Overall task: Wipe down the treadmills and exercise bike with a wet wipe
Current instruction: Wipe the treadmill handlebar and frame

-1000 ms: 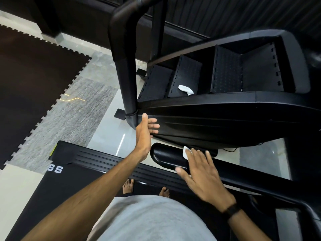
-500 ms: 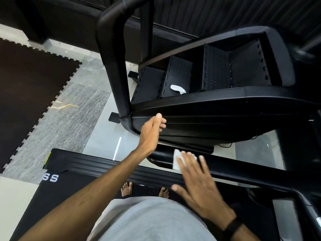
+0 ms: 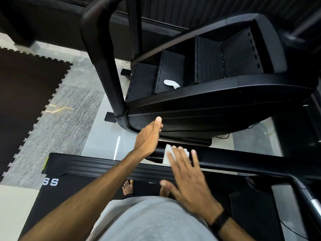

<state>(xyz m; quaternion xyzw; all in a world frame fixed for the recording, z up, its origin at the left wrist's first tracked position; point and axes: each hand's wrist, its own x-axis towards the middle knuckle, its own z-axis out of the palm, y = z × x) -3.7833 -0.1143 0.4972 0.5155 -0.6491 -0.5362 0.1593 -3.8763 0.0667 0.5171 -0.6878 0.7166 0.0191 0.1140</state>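
Right hand flat, fingers spread, pressing wet wipe onto treadmill handrail. Rail's long axis runs rightward from hand. Left hand open, fingers straight, beside stair climber, holding nothing.

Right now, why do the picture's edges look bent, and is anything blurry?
Head view: the wide-angle lens bows the black handrail; the right hand pressing the wet wipe is motion-smeared; the pale floor carries a bright glare streak.
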